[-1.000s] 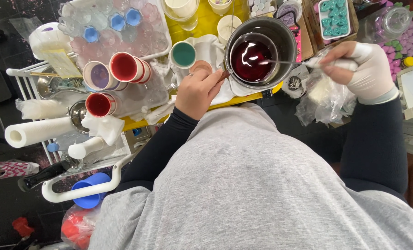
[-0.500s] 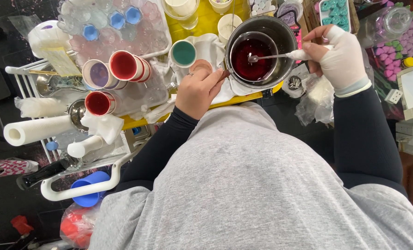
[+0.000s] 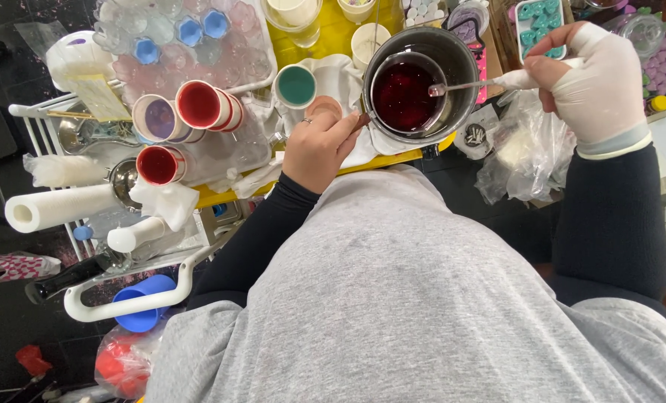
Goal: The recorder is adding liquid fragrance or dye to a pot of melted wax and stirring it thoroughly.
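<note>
Now right hand [image 3: 598, 78], gripping the spoon [image 3: 467, 86], has swung its tip into the pot's [image 3: 452, 52] red liquid [image 3: 404, 93]; left hand [image 3: 319, 145] steadies the handle.

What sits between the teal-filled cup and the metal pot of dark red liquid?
In the head view, white cloth fills the stretch between the teal cup and the pot.

Yellow tray [image 3: 333, 33] carries metal pot [image 3: 452, 52], white cloth [image 3: 340, 75], teal cup [image 3: 296, 86].
</note>
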